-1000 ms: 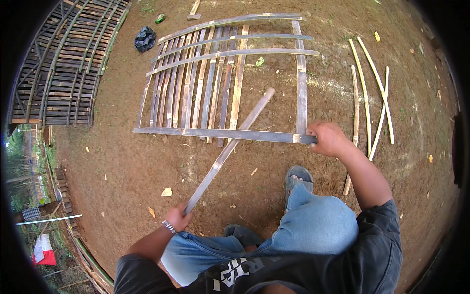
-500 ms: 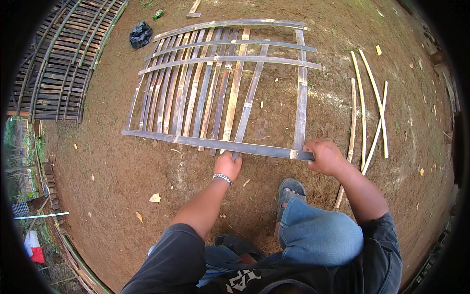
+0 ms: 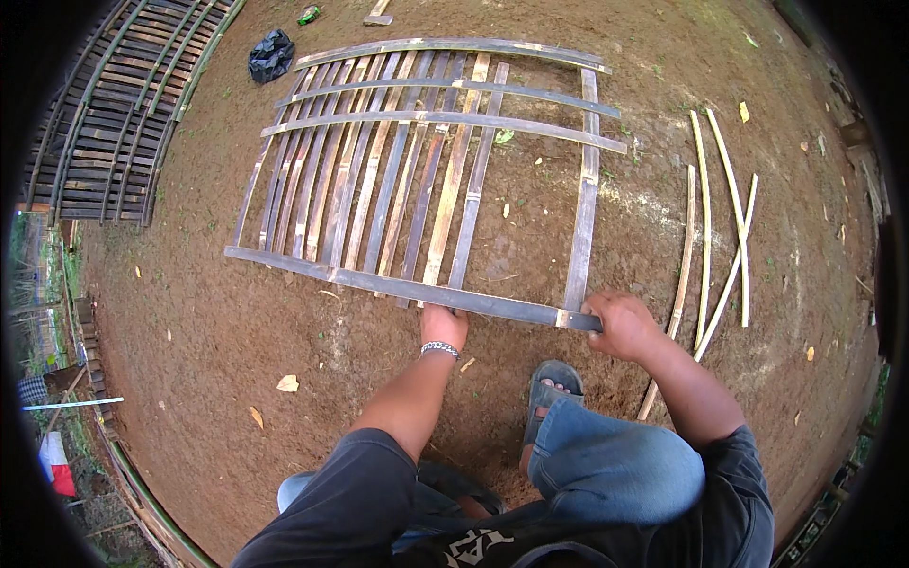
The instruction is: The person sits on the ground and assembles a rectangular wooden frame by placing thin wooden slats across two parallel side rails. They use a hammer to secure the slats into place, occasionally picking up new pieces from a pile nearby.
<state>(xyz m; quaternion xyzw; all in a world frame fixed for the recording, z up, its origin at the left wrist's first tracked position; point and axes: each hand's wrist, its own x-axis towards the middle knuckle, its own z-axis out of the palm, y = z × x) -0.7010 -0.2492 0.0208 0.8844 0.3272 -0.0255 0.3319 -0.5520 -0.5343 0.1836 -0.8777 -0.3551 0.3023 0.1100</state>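
A bamboo lattice frame lies in front of me, with long crosswise strips over several upright slats. My right hand [image 3: 625,325] is closed round the right end of the near crosswise bamboo strip [image 3: 426,288]. Just below that strip, my left hand [image 3: 444,328] is closed at the lower end of a bamboo slat [image 3: 475,199], its fingertips partly hidden. This slat passes under the crosswise strips and stands apart from the broad end slat [image 3: 582,208] on the right. Beside it on the left runs a lighter brown slat [image 3: 452,199].
Loose bamboo strips [image 3: 705,227] lie on the bare soil to the right, two of them crossed. A finished-looking bamboo panel [image 3: 123,104] is at the far left. A black plastic bag [image 3: 272,57] and a hammer-like tool [image 3: 378,17] lie beyond the frame. My sandalled foot [image 3: 552,393] is near.
The slat at my left hand has swung its far end leftward and now lies nearer to parallel with its neighbours. My right hand keeps its hold on the near strip.
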